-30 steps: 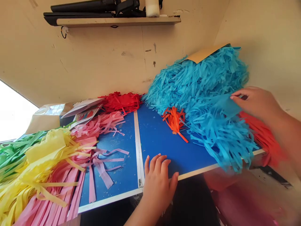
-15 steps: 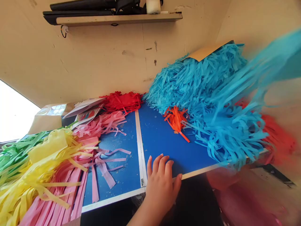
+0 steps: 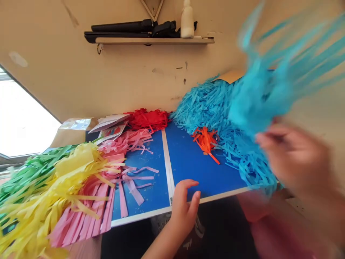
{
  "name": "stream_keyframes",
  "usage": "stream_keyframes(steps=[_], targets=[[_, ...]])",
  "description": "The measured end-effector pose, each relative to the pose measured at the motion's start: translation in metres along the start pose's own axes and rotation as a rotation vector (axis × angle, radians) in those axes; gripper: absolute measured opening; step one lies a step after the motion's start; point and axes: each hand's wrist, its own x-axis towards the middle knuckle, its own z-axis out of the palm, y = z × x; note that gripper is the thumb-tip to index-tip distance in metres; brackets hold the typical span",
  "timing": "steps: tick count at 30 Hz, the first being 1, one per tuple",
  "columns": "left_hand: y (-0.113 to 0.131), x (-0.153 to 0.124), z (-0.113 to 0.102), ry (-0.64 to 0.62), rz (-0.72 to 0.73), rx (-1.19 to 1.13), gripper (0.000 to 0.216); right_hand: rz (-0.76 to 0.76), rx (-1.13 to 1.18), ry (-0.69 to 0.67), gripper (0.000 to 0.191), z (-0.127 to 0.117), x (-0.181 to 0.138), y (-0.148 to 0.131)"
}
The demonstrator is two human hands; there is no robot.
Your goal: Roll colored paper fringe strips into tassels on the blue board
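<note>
My right hand (image 3: pixel 299 154) is raised over the right side of the table, its fingers closed on a blue paper tassel (image 3: pixel 261 95). The tassel's strips fly up and to the right, blurred by motion. My left hand (image 3: pixel 183 203) is at the table's front edge, fingers curved and thumb apart, with nothing in it. A big heap of blue fringed paper (image 3: pixel 205 104) lies behind the tassel, and more blue strips (image 3: pixel 250 162) spread below it. Between the hands and the heap rests a small orange tassel (image 3: pixel 205 140).
Pink fringe (image 3: pixel 88 208), yellow fringe (image 3: pixel 72 172) and green fringe (image 3: pixel 32 172) cover the left side. A red fringe bundle (image 3: pixel 148 118) sits against the wall beside papers (image 3: pixel 107 124). A blue folding table (image 3: pixel 188 158) has a pale edge. Above hangs a shelf (image 3: pixel 153 40) with a white bottle (image 3: pixel 187 21).
My right hand has come into view holding the blue tassel, whose strips have swung upward. My left hand's fingers have curled from lying spread on the table. The view has shifted slightly.
</note>
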Motion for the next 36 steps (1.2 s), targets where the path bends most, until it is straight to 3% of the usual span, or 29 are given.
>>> stream_keyframes(steps=[1, 5, 8, 10, 12, 15, 18, 22, 25, 29, 31, 36], targets=[[0.000, -0.002, -0.004, 0.049, -0.016, -0.077, 0.020, 0.006, 0.244, 0.012, 0.030, 0.012, -0.012, -0.012], [-0.005, -0.007, -0.021, 0.255, -0.081, -0.131, 0.038, 0.197, 1.100, -0.319, 0.023, 0.070, -0.041, -0.036], [-0.016, -0.004, -0.034, 0.356, -0.245, -0.172, 0.046, 0.378, 1.448, -0.511, 0.025, 0.104, -0.041, -0.038], [-0.023, -0.001, -0.042, 0.329, -0.344, -0.299, 0.051, 0.486, 1.540, -0.622, 0.025, 0.117, -0.040, -0.042], [-0.026, 0.002, -0.051, 0.260, -0.441, -0.510, 0.054, 0.596, 1.561, -0.735, 0.025, 0.126, -0.044, -0.049], [-0.023, 0.006, -0.062, 0.025, -0.635, -0.899, 0.066, 0.730, 1.510, -0.899, 0.031, 0.136, -0.054, -0.068], [-0.018, 0.006, -0.070, -0.095, -0.702, -1.031, 0.069, 0.773, 1.428, -0.869, 0.037, 0.149, -0.064, -0.084], [-0.017, 0.001, -0.071, 0.046, -0.721, -0.752, 0.048, 0.670, 1.333, -0.635, 0.042, 0.163, -0.077, -0.093], [-0.019, 0.001, -0.069, 0.167, -0.713, -0.596, 0.028, 0.534, 1.221, -0.580, 0.046, 0.163, -0.087, -0.092], [-0.019, 0.005, -0.068, 0.274, -0.674, -0.537, 0.018, 0.276, 1.072, -0.465, 0.040, 0.154, -0.101, -0.088], [-0.019, 0.005, -0.069, 0.283, -0.654, -0.503, 0.015, 0.203, 1.011, -0.503, 0.042, 0.151, -0.106, -0.088], [-0.023, 0.002, -0.075, 0.230, -0.596, -0.425, 0.008, 0.366, 0.904, -0.495, 0.030, 0.147, -0.105, -0.090]])
